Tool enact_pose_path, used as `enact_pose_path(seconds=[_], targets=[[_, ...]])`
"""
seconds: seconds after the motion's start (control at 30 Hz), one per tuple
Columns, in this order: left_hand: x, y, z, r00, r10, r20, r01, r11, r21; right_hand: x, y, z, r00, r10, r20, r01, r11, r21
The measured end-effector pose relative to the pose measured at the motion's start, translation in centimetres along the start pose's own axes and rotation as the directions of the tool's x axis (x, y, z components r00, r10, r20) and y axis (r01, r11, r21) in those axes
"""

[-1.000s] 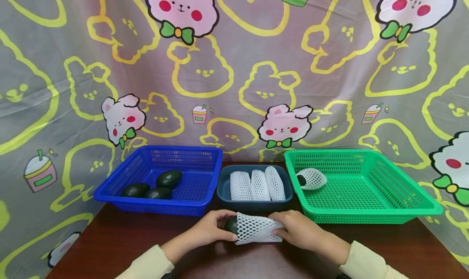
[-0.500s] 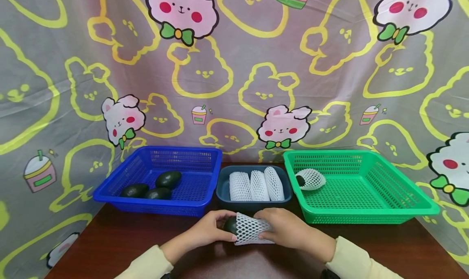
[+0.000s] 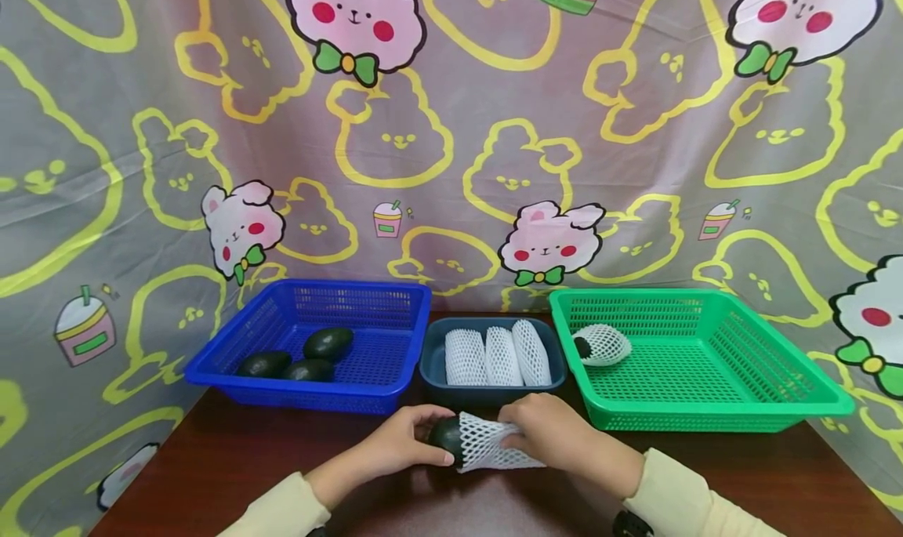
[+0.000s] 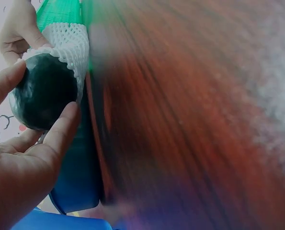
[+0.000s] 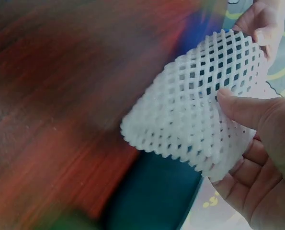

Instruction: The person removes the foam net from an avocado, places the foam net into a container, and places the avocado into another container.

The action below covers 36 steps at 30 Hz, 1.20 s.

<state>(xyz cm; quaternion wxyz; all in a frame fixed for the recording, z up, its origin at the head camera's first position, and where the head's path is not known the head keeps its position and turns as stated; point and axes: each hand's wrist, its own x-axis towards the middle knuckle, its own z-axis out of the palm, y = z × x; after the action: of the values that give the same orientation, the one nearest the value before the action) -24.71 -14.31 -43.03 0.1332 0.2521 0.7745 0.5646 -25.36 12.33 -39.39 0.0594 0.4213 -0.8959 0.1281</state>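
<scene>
My left hand grips a dark green avocado by its bare end, thumb and fingers spread around it in the left wrist view. Over the avocado's other end sits a white foam net sleeve, its mouth stretched and its far part flat. My right hand pinches this sleeve between thumb and fingers near the middle of its length. Both hands are low over the front of the brown table. Through the mesh, the right wrist view shows dark patches of the avocado near the thumb tip.
A blue basket with several avocados stands at the left. Behind the hands, a dark blue tub holds white foam sleeves. The green basket at the right contains one sleeved avocado. A patterned curtain hangs behind.
My right hand has shifted left along the foam sleeve, from its far end toward the avocado. The left hand keeps its hold on the avocado in nearly the same place.
</scene>
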Motion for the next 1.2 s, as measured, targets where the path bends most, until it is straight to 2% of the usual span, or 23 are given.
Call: enact_pose_path(seconds=[0.43, 0.7, 0.9, 1.07, 1.2], targets=[[-1.1, 0.3, -0.9, 1.0, -0.028, -0.013, 0.029, 0.998, 0.062, -0.9, 0.4, -2.8, 0.995, 0.06, 0.081, -0.063, 0.997, 0.033], [-1.4, 0.5, -1.4, 0.999, -0.017, -0.034, 0.019, 0.997, 0.079, -1.2, 0.6, -5.5, 0.991, 0.125, 0.05, -0.13, 0.985, 0.114], [-1.7, 0.6, -1.7, 0.999, -0.036, -0.04, 0.038, 0.998, 0.058, -0.7, 0.9, -6.7, 0.988, 0.145, 0.046, -0.15, 0.973, 0.173], [-1.8, 0.7, -1.8, 0.999, -0.033, -0.033, 0.034, 0.999, 0.032, -0.1, 1.0, -7.7, 0.98, 0.188, 0.067, -0.197, 0.966, 0.169], [-2.0, 0.6, -2.0, 0.999, -0.034, -0.031, 0.035, 0.999, 0.025, 0.6, 1.2, -8.1, 0.977, 0.206, 0.053, -0.212, 0.958, 0.191]])
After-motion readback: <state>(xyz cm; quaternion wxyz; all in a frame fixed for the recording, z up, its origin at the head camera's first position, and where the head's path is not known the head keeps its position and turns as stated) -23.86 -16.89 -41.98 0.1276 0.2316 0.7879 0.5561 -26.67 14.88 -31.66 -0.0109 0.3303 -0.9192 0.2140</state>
